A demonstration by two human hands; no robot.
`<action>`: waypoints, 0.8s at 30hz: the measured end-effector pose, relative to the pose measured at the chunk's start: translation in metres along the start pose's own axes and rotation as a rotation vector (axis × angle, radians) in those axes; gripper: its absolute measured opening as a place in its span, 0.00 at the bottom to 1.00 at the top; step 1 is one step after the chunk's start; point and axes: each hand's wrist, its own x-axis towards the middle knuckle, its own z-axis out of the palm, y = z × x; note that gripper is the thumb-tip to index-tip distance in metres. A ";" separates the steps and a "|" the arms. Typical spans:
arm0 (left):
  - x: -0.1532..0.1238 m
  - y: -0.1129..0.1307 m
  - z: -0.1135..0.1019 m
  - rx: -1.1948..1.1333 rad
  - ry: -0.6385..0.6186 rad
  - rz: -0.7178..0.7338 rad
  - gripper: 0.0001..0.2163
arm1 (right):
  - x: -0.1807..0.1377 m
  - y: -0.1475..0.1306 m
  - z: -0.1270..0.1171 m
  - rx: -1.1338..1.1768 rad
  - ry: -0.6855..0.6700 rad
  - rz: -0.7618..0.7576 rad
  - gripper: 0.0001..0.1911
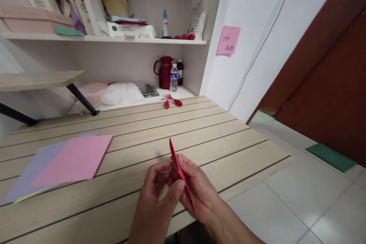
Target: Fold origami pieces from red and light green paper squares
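Note:
A folded piece of red paper (pixel 183 178) is held edge-on between my two hands, just above the front edge of the table. My right hand (pixel 200 188) grips it from the right, the thumb lying along its upper part. From the left, my left hand (pixel 160 190) pinches its lower middle with the thumb, the other fingers curled behind it. The fingertips behind the paper are partly hidden. Several small folded red and pink paper pieces (pixel 177 102) lie at the back of the table.
Pink and purple paper sheets (pixel 77 158) lie stacked on the wooden table (pixel 128 167) at left. Behind it, a shelf (pixel 134 39) holds boxes; below stand a dark red jug (pixel 165 72) and a water bottle (pixel 174 78). A small raised stand (pixel 42 79) is at far left.

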 end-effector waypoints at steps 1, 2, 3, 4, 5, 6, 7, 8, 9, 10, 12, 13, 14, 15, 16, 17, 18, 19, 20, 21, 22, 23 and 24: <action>0.000 0.000 0.000 0.002 -0.001 0.001 0.20 | 0.000 0.000 0.000 -0.003 -0.005 -0.001 0.10; 0.000 0.000 0.000 0.008 -0.001 -0.002 0.20 | 0.000 0.000 -0.001 -0.006 -0.008 0.000 0.10; 0.001 0.000 0.000 0.018 -0.002 -0.006 0.20 | 0.000 0.001 -0.001 -0.011 -0.008 0.002 0.10; 0.001 -0.001 -0.001 0.027 -0.003 -0.010 0.20 | 0.000 0.001 -0.001 -0.016 -0.005 0.002 0.10; 0.001 -0.001 -0.001 0.034 -0.007 -0.012 0.20 | 0.000 0.001 -0.002 -0.021 -0.001 0.002 0.10; 0.002 -0.001 -0.001 0.036 -0.013 -0.015 0.20 | 0.000 0.001 -0.002 -0.025 0.004 0.001 0.11; 0.002 -0.002 -0.002 0.036 -0.021 -0.018 0.19 | 0.000 0.001 -0.001 -0.030 0.007 0.002 0.11; 0.002 -0.002 -0.002 0.033 -0.029 -0.021 0.19 | 0.000 0.001 -0.001 -0.032 0.007 0.003 0.11; 0.003 -0.003 -0.003 0.031 -0.034 -0.025 0.20 | 0.000 0.001 -0.001 -0.031 0.005 0.004 0.12; 0.003 -0.003 -0.003 0.032 -0.036 -0.028 0.20 | 0.000 0.001 -0.001 -0.028 0.003 0.007 0.12; 0.003 -0.004 -0.003 0.036 -0.035 -0.030 0.20 | 0.000 0.001 -0.002 -0.017 -0.005 0.010 0.11; 0.003 -0.004 -0.003 0.040 -0.034 -0.027 0.19 | 0.001 0.001 -0.002 -0.012 -0.006 0.012 0.11; 0.003 -0.003 -0.003 0.044 -0.034 -0.024 0.19 | 0.001 0.001 -0.003 -0.007 -0.007 0.015 0.11; 0.003 -0.003 -0.003 0.047 -0.035 -0.022 0.18 | 0.001 0.000 -0.004 -0.005 -0.005 0.020 0.11; 0.003 -0.002 -0.003 0.048 -0.036 -0.019 0.18 | 0.002 0.000 -0.004 -0.005 -0.003 0.025 0.11; 0.002 -0.001 -0.002 0.048 -0.039 -0.016 0.17 | 0.002 0.000 -0.004 -0.006 0.000 0.031 0.11; 0.002 0.000 -0.002 0.046 -0.040 -0.019 0.16 | 0.003 -0.001 -0.004 -0.009 0.003 0.037 0.11; 0.002 0.001 -0.002 0.040 -0.041 -0.028 0.16 | 0.003 -0.001 -0.004 -0.011 0.006 0.041 0.11; 0.001 0.001 -0.002 0.036 -0.044 -0.040 0.15 | 0.002 -0.002 -0.004 -0.014 0.009 0.045 0.11; 0.001 0.002 -0.001 0.038 -0.046 -0.054 0.15 | 0.002 -0.002 -0.003 -0.017 0.012 0.047 0.12; 0.001 0.002 -0.001 0.046 -0.047 -0.068 0.15 | 0.001 -0.001 -0.003 -0.019 0.012 0.046 0.12; 0.001 0.002 -0.001 0.061 -0.048 -0.074 0.15 | 0.001 0.000 -0.002 -0.020 0.008 0.038 0.12; 0.001 0.002 -0.001 0.080 -0.052 -0.070 0.16 | 0.000 0.001 -0.002 -0.021 0.001 0.023 0.11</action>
